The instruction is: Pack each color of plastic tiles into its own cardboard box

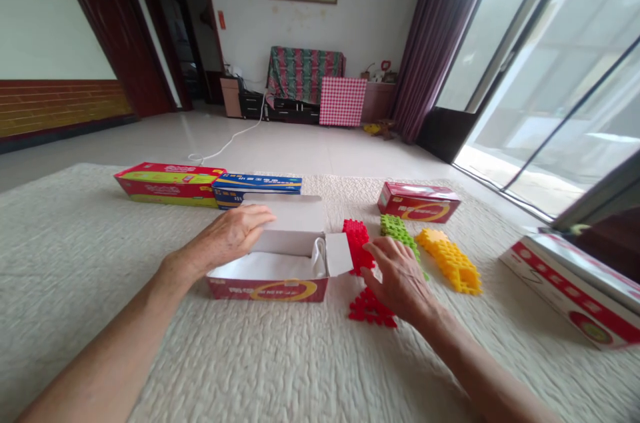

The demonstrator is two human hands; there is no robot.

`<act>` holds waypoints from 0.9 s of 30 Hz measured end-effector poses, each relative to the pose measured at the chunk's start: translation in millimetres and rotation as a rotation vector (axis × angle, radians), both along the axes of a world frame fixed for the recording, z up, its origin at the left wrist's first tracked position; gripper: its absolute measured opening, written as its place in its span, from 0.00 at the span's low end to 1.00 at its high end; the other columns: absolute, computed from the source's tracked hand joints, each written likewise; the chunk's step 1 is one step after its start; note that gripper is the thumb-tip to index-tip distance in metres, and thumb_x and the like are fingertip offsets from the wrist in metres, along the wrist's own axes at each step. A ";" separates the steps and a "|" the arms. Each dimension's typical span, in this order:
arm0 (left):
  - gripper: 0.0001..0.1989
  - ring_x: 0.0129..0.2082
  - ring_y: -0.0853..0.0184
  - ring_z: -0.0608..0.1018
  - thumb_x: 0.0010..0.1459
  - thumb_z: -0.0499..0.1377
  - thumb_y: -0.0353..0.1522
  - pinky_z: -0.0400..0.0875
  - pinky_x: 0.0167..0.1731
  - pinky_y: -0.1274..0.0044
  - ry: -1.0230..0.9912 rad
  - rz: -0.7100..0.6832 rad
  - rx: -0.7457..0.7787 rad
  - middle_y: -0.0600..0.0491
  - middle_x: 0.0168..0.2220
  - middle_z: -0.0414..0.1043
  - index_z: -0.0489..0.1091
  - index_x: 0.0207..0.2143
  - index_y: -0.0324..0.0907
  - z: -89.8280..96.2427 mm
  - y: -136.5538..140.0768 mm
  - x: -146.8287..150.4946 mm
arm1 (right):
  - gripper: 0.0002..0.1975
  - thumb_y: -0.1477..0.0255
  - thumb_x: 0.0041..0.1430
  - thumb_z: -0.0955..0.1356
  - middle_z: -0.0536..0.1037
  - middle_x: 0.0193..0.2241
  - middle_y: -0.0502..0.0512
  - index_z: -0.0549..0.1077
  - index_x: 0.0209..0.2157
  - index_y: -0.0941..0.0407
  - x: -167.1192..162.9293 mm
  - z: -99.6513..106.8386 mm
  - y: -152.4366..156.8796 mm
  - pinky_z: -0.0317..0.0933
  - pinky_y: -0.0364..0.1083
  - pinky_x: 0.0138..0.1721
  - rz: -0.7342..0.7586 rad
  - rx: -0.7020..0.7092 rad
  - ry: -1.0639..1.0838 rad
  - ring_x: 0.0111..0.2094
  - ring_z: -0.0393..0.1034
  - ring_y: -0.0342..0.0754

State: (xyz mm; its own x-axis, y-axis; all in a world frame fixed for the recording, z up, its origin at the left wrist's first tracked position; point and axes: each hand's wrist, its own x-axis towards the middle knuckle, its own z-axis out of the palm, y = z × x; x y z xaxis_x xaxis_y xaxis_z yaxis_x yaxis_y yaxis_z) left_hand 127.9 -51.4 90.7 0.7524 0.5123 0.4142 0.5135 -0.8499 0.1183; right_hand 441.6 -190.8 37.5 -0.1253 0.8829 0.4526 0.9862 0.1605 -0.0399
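An opened red carton (267, 288) with a white inside lies before me, its lid (293, 213) standing up at the back and a side flap (339, 254) out to the right. White material (319, 256) is at its inner right end. My left hand (240, 230) is at the carton's left end, fingers together against the lid; its thumb is hidden. My right hand (397, 273) hovers with thumb and fingers apart over red interlocking plastic blocks (356, 243), partly covering them. Close by are a green block strip (397, 228) and a yellow block piece (453, 260).
Behind the carton lie a red-and-green box (170, 184) and a blue box (257, 184). A closed red box (419, 202) sits at back right, and a white-and-red box (570, 290) at far right. Everything rests on a cream quilted cover (240, 356).
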 end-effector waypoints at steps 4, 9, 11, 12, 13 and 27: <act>0.19 0.51 0.65 0.74 0.56 0.48 0.24 0.68 0.52 0.71 -0.053 0.005 0.004 0.50 0.49 0.73 0.71 0.47 0.41 0.0 3.7 -4.5 | 0.10 0.71 0.56 0.64 0.73 0.39 0.61 0.70 0.41 0.57 1.3 -0.8 3.6 0.59 0.52 0.41 0.038 0.004 0.050 0.40 0.67 0.54; 0.21 0.49 0.67 0.75 0.54 0.48 0.21 0.68 0.51 0.72 -0.056 0.005 -0.012 0.51 0.48 0.74 0.72 0.46 0.41 3.2 3.0 -5.8 | 0.06 0.70 0.56 0.63 0.76 0.30 0.55 0.69 0.35 0.54 8.4 0.9 7.2 0.63 0.48 0.33 0.101 -0.051 0.269 0.30 0.72 0.50; 0.21 0.48 0.67 0.75 0.54 0.48 0.20 0.69 0.50 0.73 -0.052 0.004 -0.027 0.50 0.48 0.74 0.72 0.46 0.40 4.7 2.2 -5.7 | 0.07 0.68 0.55 0.65 0.78 0.29 0.54 0.70 0.35 0.53 18.4 6.2 7.2 0.65 0.48 0.31 0.060 -0.044 0.376 0.29 0.73 0.50; 0.21 0.48 0.67 0.75 0.54 0.48 0.20 0.69 0.50 0.73 -0.056 0.008 -0.038 0.49 0.48 0.74 0.72 0.46 0.40 5.4 1.9 -5.8 | 0.08 0.66 0.54 0.66 0.78 0.29 0.54 0.71 0.36 0.52 24.0 10.9 7.2 0.66 0.49 0.31 0.024 -0.024 0.428 0.29 0.74 0.51; 0.21 0.48 0.66 0.75 0.53 0.48 0.20 0.69 0.50 0.73 -0.062 0.016 -0.053 0.49 0.48 0.74 0.72 0.46 0.39 6.2 1.9 -6.2 | 0.10 0.64 0.53 0.67 0.79 0.29 0.55 0.71 0.36 0.52 28.7 16.9 7.4 0.67 0.50 0.32 -0.011 0.004 0.483 0.29 0.75 0.52; 0.22 0.50 0.67 0.74 0.52 0.50 0.20 0.66 0.52 0.73 -0.101 -0.012 -0.219 0.49 0.49 0.74 0.71 0.48 0.40 7.1 10.6 -17.8 | 0.07 0.76 0.49 0.65 0.79 0.24 0.51 0.76 0.29 0.56 -148.1 68.4 72.4 0.59 0.40 0.23 0.304 -0.367 0.570 0.24 0.70 0.42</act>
State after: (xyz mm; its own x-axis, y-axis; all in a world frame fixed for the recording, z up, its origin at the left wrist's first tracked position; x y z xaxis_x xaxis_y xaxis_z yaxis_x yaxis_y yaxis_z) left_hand 110.1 -40.8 97.7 0.7195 0.5895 0.3672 0.4800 -0.8042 0.3507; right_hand 293.4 -118.4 105.9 -0.2215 0.9537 0.2033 0.7107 0.3006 -0.6361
